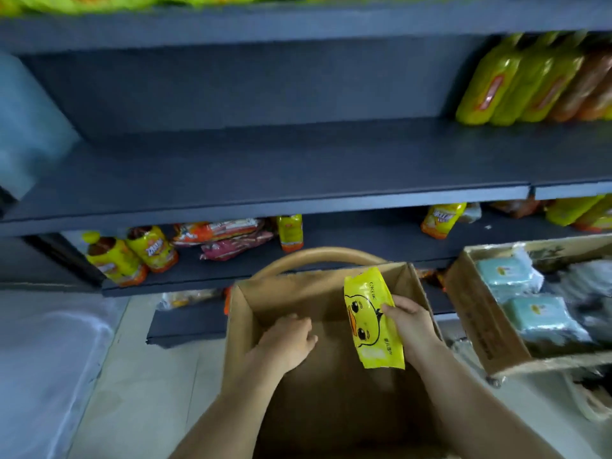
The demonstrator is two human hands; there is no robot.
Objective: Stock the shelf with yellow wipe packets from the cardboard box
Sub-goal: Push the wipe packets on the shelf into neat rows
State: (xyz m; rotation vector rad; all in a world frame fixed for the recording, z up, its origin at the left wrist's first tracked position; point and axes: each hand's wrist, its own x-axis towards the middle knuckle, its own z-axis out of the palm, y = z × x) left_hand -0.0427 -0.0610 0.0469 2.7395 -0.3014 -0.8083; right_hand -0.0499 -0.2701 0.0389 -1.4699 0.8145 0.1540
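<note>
Dark grey shelf (298, 167) boards fill the background, with yellow packs at the far right. Below, over the open cardboard box (241, 313), the right hand (412, 326) grips a yellow wipe packet (371, 323) by its edge, held upright. The left hand (288, 339) reaches into the box with its fingers bent downward; whether it holds anything cannot be told. A second box (480, 313) of pale blue packs stands to the right on the tiled floor (142, 376).
</note>
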